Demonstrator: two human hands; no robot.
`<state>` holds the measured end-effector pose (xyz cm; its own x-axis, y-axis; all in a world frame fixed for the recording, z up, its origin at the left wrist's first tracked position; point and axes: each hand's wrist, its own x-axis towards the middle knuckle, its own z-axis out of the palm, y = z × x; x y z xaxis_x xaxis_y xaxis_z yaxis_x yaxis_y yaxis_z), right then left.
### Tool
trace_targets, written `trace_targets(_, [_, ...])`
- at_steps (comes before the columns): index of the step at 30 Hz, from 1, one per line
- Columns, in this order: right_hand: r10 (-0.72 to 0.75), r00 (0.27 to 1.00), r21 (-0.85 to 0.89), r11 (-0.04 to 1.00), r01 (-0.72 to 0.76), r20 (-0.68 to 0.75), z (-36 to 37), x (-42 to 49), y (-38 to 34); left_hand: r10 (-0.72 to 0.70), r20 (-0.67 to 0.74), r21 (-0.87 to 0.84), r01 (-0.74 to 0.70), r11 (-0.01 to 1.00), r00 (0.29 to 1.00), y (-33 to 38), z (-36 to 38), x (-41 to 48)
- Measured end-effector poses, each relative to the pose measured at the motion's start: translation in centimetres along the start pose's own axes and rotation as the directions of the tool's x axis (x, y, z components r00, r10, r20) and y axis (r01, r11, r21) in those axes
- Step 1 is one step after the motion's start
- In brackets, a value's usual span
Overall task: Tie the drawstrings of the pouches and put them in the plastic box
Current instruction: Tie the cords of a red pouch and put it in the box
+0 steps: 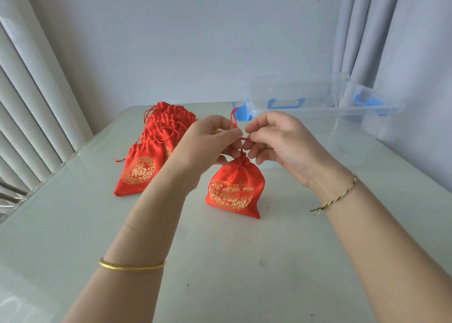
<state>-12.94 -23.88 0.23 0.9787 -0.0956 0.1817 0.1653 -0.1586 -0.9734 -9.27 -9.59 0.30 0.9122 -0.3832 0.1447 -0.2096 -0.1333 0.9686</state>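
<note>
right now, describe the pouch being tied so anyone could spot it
On the pale table, near the clear plastic box, one red satin pouch sits apart. Unlike the piled red pouches, its drawstring is pinched by the left hand and right hand.

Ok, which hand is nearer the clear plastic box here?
Right. The right hand pinches the drawstring just in front of the box; the left hand pinches it further left, beside the pouch pile.
</note>
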Motion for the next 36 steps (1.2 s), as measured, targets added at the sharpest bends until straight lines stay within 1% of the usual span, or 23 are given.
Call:
trace_targets(5, [-0.154, 0.988, -0.211, 0.965, 0.155, 0.018, 0.3, -0.1, 0.3, 0.021, -0.082, -0.014, -0.022, 1.0, 0.996, -0.2, -0.1, 0.1])
trace_targets(10, [-0.253, 0.967, -0.298, 0.923, 0.244, 0.008, 0.9, 0.1, 0.8, 0.038, -0.131, -0.007, -0.039, 0.999, 0.991, -0.4, 0.3, 0.1])
trace_targets(17, [-0.292, 0.956, -0.338, 0.903, 0.265, -0.029, 1.2, 0.0, 0.6, 0.076, -0.186, 0.018, -0.074, 0.997, 0.98, -0.4, 0.5, 0.2])
trace_targets(21, [-0.309, 0.948, -0.411, 0.876, 0.254, -0.072, 1.5, 0.0, 0.6, 0.082, -0.209, 0.027, -0.078, 0.997, 0.975, -0.6, 0.6, 0.3])
trace_targets(26, [-0.374, 0.921, -0.528, 0.806, 0.266, -0.107, 1.7, -0.1, 0.7, 0.093, -0.219, -0.002, -0.095, 0.995, 0.971, -0.4, 0.6, 0.3])
trace_targets(28, [-0.432, 0.897, -0.599, 0.744, 0.296, -0.092, 2.0, -0.1, 0.7, 0.094, -0.22, -0.02, -0.101, 0.995, 0.971, -0.4, 0.6, 0.3])
trace_targets(30, [-0.442, 0.895, -0.648, 0.7, 0.302, -0.061, 2.1, -0.2, 0.7, 0.086, -0.224, -0.021, -0.093, 0.995, 0.971, -0.3, 0.5, 0.2])
trace_targets(31, [-0.414, 0.909, -0.644, 0.707, 0.292, -0.043, 2.1, -0.3, 0.6, 0.08, -0.226, -0.023, -0.088, 0.996, 0.971, -0.3, 0.4, 0.2])
trace_targets(32, [-0.369, 0.929, -0.61, 0.743, 0.274, -0.032, 2.0, -0.3, 0.6, 0.073, -0.229, -0.035, -0.083, 0.996, 0.971, -0.2, 0.3, 0.3])
trace_targets(33, [-0.309, 0.95, -0.541, 0.806, 0.242, -0.036, 1.8, -0.2, 0.5, 0.064, -0.24, -0.051, -0.079, 0.996, 0.969, -0.1, 0.1, 0.3])
trace_targets(35, [-0.145, 0.986, -0.311, 0.944, 0.113, -0.081, 1.2, -0.2, 0.6, 0.067, -0.293, -0.032, -0.08, 0.996, 0.954, 0.1, -0.5, 0.4])
trace_targets(36, [-0.044, 0.995, -0.164, 0.986, 0.029, -0.094, 0.9, -0.1, 0.7, 0.093, -0.316, 0.017, -0.093, 0.996, 0.944, 0.4, -0.9, 0.3])
